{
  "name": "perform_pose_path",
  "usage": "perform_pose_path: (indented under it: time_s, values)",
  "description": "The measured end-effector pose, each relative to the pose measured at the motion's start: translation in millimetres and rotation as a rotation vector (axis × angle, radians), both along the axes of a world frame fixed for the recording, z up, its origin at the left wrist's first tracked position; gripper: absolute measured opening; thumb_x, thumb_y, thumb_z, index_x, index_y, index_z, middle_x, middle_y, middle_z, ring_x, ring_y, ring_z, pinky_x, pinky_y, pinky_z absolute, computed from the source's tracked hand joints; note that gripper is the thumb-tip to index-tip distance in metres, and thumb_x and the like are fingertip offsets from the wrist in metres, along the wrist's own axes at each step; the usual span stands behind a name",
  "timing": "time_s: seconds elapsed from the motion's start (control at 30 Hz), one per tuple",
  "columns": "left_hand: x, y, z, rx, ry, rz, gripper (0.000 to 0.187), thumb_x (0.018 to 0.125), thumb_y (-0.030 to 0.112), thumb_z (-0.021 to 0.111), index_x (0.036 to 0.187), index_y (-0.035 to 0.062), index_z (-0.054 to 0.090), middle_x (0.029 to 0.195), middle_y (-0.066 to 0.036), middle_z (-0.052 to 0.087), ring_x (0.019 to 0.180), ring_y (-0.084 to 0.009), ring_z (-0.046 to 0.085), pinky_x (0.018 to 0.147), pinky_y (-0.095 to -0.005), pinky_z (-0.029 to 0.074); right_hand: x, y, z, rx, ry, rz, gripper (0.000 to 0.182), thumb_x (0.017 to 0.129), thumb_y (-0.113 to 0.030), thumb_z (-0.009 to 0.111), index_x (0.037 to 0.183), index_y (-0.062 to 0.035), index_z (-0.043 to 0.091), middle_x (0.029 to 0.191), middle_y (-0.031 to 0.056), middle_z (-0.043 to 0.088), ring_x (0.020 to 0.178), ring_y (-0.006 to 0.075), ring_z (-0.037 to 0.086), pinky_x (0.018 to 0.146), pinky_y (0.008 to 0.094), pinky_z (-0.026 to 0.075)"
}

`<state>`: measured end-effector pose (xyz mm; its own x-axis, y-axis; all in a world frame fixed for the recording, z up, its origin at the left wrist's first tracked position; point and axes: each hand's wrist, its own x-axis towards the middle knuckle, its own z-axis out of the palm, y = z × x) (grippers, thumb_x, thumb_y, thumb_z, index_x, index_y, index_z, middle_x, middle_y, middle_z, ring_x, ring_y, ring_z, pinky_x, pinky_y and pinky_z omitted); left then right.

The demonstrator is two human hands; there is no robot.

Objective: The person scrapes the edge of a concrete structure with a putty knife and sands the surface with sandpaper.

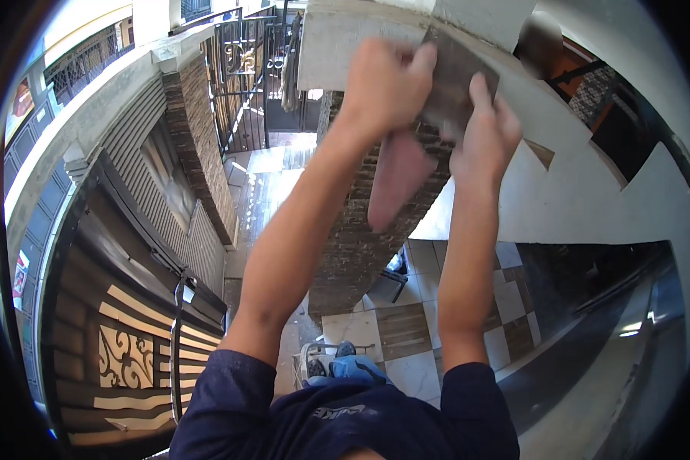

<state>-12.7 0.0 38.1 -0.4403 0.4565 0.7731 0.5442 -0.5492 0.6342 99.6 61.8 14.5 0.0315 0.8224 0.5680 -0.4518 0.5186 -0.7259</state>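
Both of my hands are raised at a brick-faced pillar [360, 253], near its top. My left hand [387, 84] is closed, with thumb and fingers at the left edge of a flat dark plate [458, 80]. A pinkish-red pointed object [399, 180], blurred, hangs below that hand; whether the hand holds it is hidden. At the plate's right edge is my right hand [487, 130], its thumb and fingers pressed against the plate. The plate is tilted, close under the pale beam.
Below, my feet [345, 350] are on a metal-framed stand [303, 360] above a tiled floor [406, 337]. A black and cream gate [130, 353] stands at the left, and a white wall edge [575, 184] slopes at the right.
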Motion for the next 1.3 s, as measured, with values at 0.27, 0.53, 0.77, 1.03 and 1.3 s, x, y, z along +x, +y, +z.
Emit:
perform_pose_path:
  time_s: [0.27,0.53,0.77,1.03,1.3]
  values:
    - [10,-5,-41,-0.084,-0.002,0.055,0.042,0.096,0.026,0.060,0.068,-0.0060,0.059,0.049,-0.002,0.044,0.052,-0.0058,0.036,0.046,-0.0326,0.032,4,5,-37,-0.007,-0.007,0.036,0.026,0.097,-0.017,0.064,0.107,0.0073,0.065,0.096,0.0080,0.070,0.084,0.0089,0.061,0.076,0.0230,0.049]
    - [3,-12,-34,-0.085,0.009,0.042,0.042,0.095,0.024,0.061,0.065,-0.0055,0.058,0.048,-0.001,0.044,0.050,-0.0056,0.035,0.045,-0.0322,0.031,1,-5,-33,-0.056,-0.027,0.071,0.027,0.098,-0.018,0.064,0.106,0.0074,0.065,0.097,0.0081,0.070,0.082,0.0087,0.061,0.074,0.0223,0.048]
    - [-2,-16,-18,-0.100,0.005,0.038,0.039,0.092,0.019,0.061,0.064,-0.0076,0.060,0.052,-0.021,0.054,0.042,-0.0279,0.054,0.049,-0.0422,0.041,-7,-7,-21,-0.058,0.007,0.096,0.026,0.097,-0.017,0.064,0.107,0.0075,0.065,0.098,0.0092,0.070,0.084,0.0096,0.062,0.075,0.0243,0.049]
    - [-2,-6,-1,-0.095,0.043,0.020,0.042,0.094,0.026,0.061,0.070,-0.0078,0.063,0.051,-0.009,0.052,0.049,-0.0100,0.042,0.048,-0.0354,0.037,-6,4,-9,0.038,0.017,0.006,0.026,0.097,-0.027,0.064,0.101,-0.0014,0.064,0.088,0.0058,0.069,0.064,0.0136,0.065,0.041,0.0278,0.046]
    - [-6,-18,-33,-0.093,0.078,0.112,0.039,0.092,0.026,0.063,0.072,-0.0079,0.064,0.050,-0.015,0.051,0.045,-0.0149,0.044,0.049,-0.0380,0.039,-17,4,-54,-0.052,0.051,0.066,0.027,0.098,-0.024,0.063,0.105,0.0024,0.065,0.094,0.0071,0.070,0.074,0.0123,0.064,0.060,0.0274,0.048]
